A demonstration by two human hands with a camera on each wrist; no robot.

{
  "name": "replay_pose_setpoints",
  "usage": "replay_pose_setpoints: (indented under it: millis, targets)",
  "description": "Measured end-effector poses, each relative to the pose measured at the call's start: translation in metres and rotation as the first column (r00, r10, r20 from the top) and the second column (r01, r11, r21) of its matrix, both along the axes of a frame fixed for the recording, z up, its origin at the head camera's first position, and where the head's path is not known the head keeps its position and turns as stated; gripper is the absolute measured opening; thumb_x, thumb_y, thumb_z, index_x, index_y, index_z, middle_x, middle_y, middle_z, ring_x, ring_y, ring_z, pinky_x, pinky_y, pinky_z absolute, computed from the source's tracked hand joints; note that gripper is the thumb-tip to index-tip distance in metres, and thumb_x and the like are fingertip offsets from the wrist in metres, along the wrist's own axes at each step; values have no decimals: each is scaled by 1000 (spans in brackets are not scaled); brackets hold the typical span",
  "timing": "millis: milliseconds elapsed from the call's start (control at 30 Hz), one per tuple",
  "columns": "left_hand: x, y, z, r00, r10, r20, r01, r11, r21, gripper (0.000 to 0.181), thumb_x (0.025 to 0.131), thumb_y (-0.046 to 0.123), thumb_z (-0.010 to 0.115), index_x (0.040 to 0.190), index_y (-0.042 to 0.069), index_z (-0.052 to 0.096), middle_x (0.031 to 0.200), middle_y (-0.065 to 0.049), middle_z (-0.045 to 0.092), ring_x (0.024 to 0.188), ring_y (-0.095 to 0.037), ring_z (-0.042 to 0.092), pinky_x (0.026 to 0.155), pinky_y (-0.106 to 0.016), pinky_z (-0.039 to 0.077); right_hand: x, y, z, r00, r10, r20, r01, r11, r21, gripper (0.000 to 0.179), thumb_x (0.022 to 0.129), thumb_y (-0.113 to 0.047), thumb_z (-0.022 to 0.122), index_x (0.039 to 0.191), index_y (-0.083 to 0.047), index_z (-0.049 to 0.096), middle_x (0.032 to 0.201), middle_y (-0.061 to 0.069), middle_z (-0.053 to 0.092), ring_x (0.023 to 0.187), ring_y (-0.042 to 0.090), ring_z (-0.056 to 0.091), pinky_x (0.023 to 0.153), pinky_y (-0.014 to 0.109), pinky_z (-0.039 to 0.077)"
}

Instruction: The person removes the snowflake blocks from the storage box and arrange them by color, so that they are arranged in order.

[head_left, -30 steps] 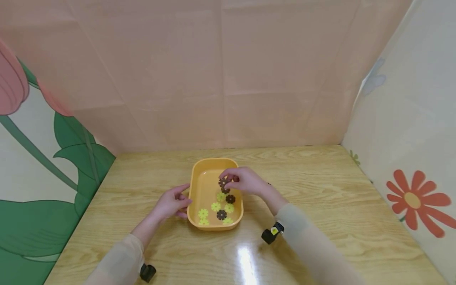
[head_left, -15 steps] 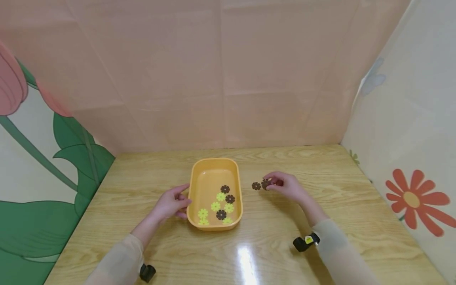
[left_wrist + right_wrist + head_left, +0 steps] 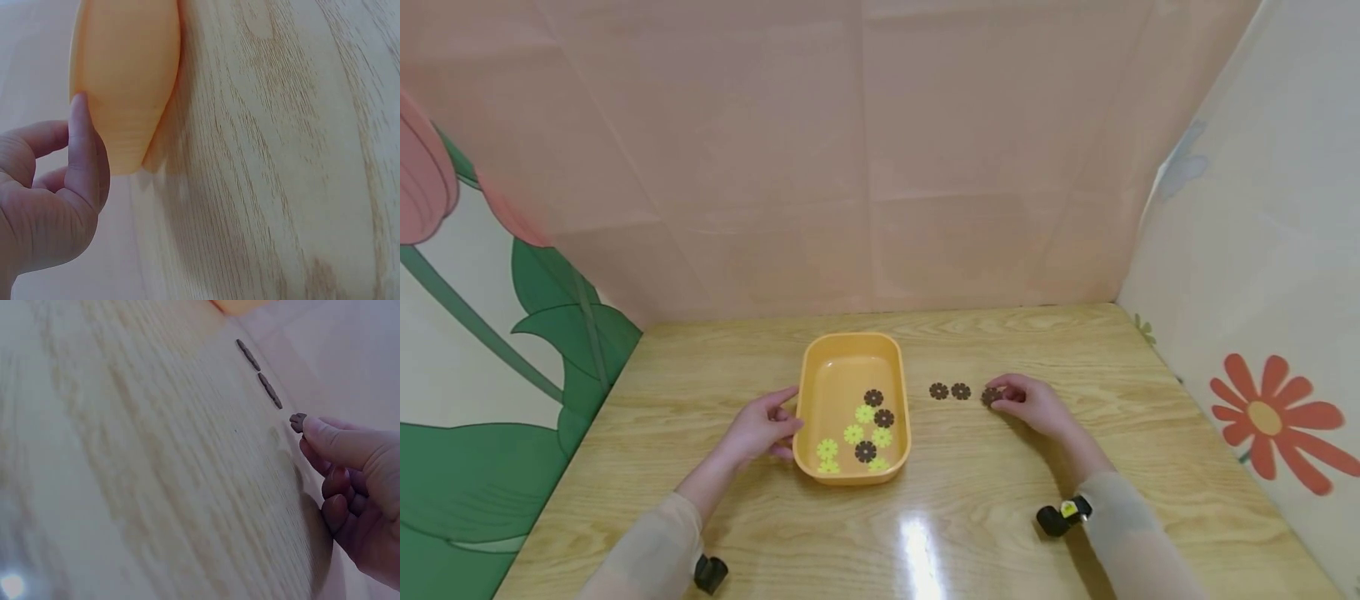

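My right hand (image 3: 1030, 404) pinches a brown notched plastic disc (image 3: 296, 422), flower-shaped like an interlocking toy piece, between thumb and fingers, just at the tabletop. Two more brown discs, one on the left (image 3: 938, 391) and one on the right (image 3: 961, 391), lie flat in a row to the left of that hand. A yellow-orange tray (image 3: 827, 375) stands left of the row. Inside it are several yellow-green discs (image 3: 853, 434) and three brown ones (image 3: 866, 452). My left hand (image 3: 763, 427) rests its extended fingers against the tray's left side; in the left wrist view a fingertip touches the tray's rim.
The wood-grain table (image 3: 775, 533) runs back to a pinkish cloth wall (image 3: 865, 167). Side panels with printed flowers, a green-leafed one (image 3: 460, 483) on the left and a pale one (image 3: 1262, 275) on the right, bound the table.
My right hand has moved from over the tray to the table on the right, then further right with a brown disc. Two brown discs now lie uncovered. The left hand stays at the tray.
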State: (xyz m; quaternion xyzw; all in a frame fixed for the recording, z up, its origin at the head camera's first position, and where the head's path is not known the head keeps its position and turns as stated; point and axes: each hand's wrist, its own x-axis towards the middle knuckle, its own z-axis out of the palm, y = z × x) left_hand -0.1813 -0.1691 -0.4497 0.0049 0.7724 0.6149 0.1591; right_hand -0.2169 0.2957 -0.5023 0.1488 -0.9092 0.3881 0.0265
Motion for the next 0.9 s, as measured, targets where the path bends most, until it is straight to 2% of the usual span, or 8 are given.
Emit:
replay_pose_setpoints:
  millis: [333, 567, 900]
  targets:
    - [0, 0, -2, 1000, 2, 7, -2, 1000, 4, 63, 91, -5, 65, 149, -1, 40, 89, -12, 54, 62, -19, 62, 59, -38, 64, -7, -1, -3, 999, -5, -43, 8, 998, 68, 26, 88, -11, 76, 114, -9, 71, 82, -2, 61, 74, 14, 55, 64, 28, 49]
    - [0, 0, -1, 1000, -1, 8, 1, 1000, 9, 64, 92, -5, 64, 150, -1, 39, 88, -12, 55, 63, -19, 63, 59, -37, 64, -14, -3, -6, 993, 39, -108, -24, 990, 140, 28, 88, -13, 76, 113, -5, 71, 78, -2, 58, 71, 14, 52, 62, 31, 46]
    - [0, 0, -2, 1000, 2, 5, -2, 1000, -1, 64, 92, -4, 65, 150, -1, 39, 88, -12, 55, 65, -19, 62, 59, -37, 64, -17, -7, -11, 992, -17, -123, 45, 974, 224, 32, 88, -20, 76, 117, -8, 71, 82, 0, 57, 74, 16, 53, 67, 36, 49]
